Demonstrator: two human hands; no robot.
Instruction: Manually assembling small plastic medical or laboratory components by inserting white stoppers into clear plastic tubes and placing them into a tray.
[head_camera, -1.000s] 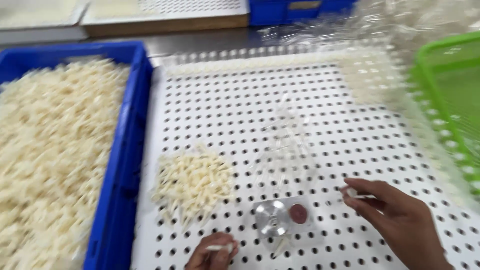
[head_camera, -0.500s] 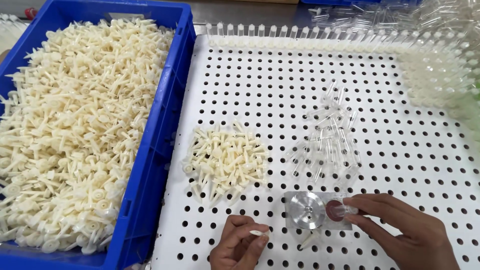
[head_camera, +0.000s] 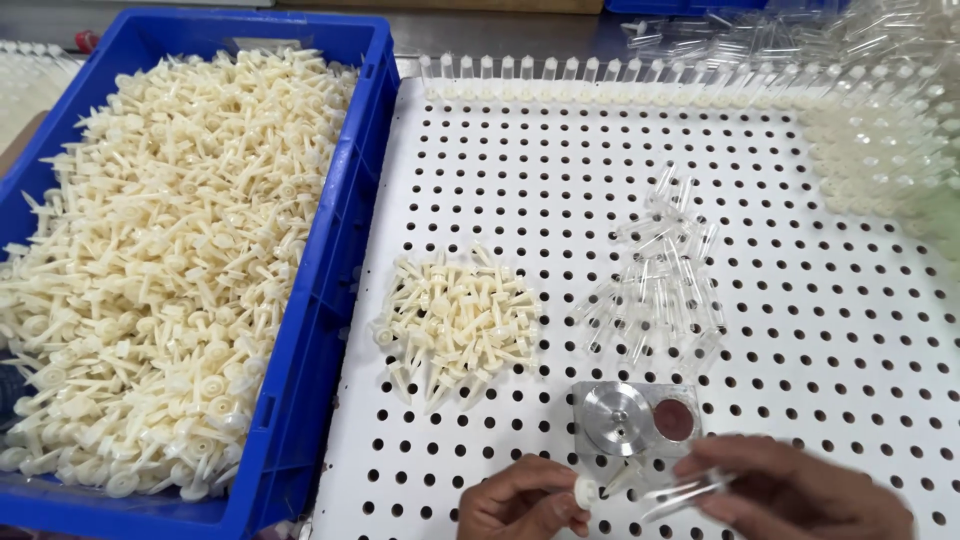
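At the counter's (head_camera: 800, 330) near edge, the left hand (head_camera: 525, 500) pinches a cream plug (head_camera: 585, 490); the right hand (head_camera: 800, 495) grasps a clear tube (head_camera: 685, 490), just below a metal jig (head_camera: 635, 418).

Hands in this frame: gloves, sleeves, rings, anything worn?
Both are bare. The left hand and right hand show no gloves, rings or finger cots. No watch, strap or sleeve cuff is in view; both hands are cut off by the bottom edge at about the wrist. The right one is motion-blurred, so fine detail there is unclear.
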